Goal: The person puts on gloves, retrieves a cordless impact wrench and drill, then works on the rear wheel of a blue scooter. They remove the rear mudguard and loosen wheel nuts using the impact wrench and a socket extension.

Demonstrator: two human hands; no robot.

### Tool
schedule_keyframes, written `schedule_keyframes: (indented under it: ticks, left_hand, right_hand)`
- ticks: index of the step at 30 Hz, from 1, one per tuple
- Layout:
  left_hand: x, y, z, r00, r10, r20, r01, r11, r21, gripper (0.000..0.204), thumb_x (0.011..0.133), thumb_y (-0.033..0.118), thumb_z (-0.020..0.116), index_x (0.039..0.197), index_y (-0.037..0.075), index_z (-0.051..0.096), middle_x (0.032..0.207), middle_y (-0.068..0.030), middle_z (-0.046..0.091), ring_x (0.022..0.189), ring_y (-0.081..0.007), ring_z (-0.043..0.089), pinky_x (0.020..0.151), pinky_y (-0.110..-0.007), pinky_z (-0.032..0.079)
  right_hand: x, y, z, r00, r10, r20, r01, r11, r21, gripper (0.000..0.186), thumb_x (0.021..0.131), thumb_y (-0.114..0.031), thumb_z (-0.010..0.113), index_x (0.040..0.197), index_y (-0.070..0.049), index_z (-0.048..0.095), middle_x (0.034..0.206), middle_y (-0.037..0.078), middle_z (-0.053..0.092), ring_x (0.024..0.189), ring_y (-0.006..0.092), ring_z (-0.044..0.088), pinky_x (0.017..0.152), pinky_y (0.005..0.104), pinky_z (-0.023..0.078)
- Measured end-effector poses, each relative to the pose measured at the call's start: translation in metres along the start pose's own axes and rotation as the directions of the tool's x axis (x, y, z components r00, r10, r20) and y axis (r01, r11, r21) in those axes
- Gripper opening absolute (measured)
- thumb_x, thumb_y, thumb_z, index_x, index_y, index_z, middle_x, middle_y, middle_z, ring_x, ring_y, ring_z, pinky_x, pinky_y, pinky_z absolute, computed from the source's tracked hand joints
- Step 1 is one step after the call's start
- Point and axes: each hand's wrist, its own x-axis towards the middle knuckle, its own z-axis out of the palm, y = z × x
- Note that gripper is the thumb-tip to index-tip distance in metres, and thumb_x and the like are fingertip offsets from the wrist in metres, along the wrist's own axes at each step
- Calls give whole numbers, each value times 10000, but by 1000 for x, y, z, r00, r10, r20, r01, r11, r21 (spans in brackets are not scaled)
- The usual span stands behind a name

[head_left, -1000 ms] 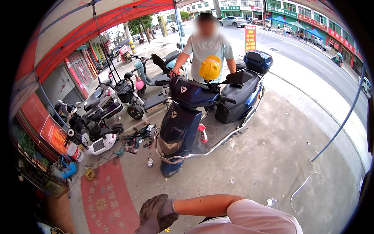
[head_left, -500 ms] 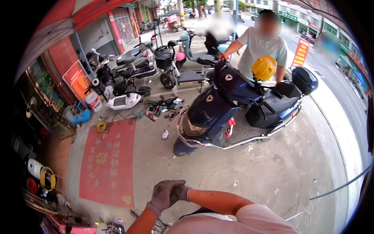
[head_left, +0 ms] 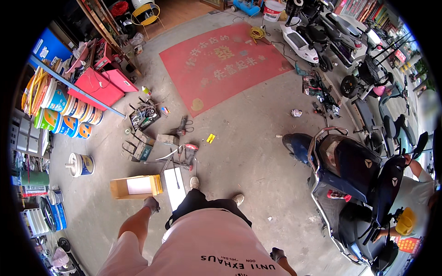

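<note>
My left hand [head_left: 152,205], in a grey glove, hangs by my left side, loosely open with nothing seen in it. It is nearest to an open cardboard box [head_left: 136,186] with something white inside, and to a white flat panel [head_left: 174,187] on the ground. My right hand [head_left: 278,255], also gloved, hangs low by my right side, away from any object; its fingers are too small and dark to make out. Ahead of my feet lie a red and black power tool [head_left: 188,155], a dark tool [head_left: 184,125] and an open tool tray [head_left: 145,114] full of hand tools.
At the right stands a dark blue scooter [head_left: 346,156] with a metal guard; a person's arm [head_left: 416,169] reaches to its handlebar. A red mat [head_left: 230,60] lies ahead. Stacked buckets [head_left: 69,110] and a red tool cabinet [head_left: 96,87] line the left; a lone bucket [head_left: 82,164] stands nearer.
My hands were together in front of me and are now apart at my sides. My view has turned left and down, bringing the tools and box into sight; the scooter now sits farther right.
</note>
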Motion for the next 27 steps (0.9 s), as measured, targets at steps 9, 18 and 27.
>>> schedule_keyframes:
  ticks: [9,18,27]
  left_hand:
    - [50,-37,-9,997,27,66,31,676,-737,407,957,395,559,880,-4,590,719,-102,637,545,-202,582,492,-344,459]
    - [41,4,-94,892,444,-84,-248,324,-913,273,944,264,638,962,-8,626,799,-34,621,700,-103,556,619,-245,437]
    - [84,-238,-75,873,-283,397,443,800,-404,370,911,413,476,1013,77,595,887,-142,714,666,-220,649,556,-358,416]
  right_hand:
    - [-54,-191,46,920,-391,-40,393,917,66,526,901,-526,482,1186,-92,561,960,151,687,785,276,624,687,457,445]
    - [-263,-347,259,265,-944,194,953,288,97,214,953,-162,591,1111,-29,648,899,80,699,800,152,631,761,302,490]
    - [-127,-282,324,755,-627,194,648,665,-372,406,929,-386,512,1003,-10,644,844,99,697,733,202,642,671,354,486]
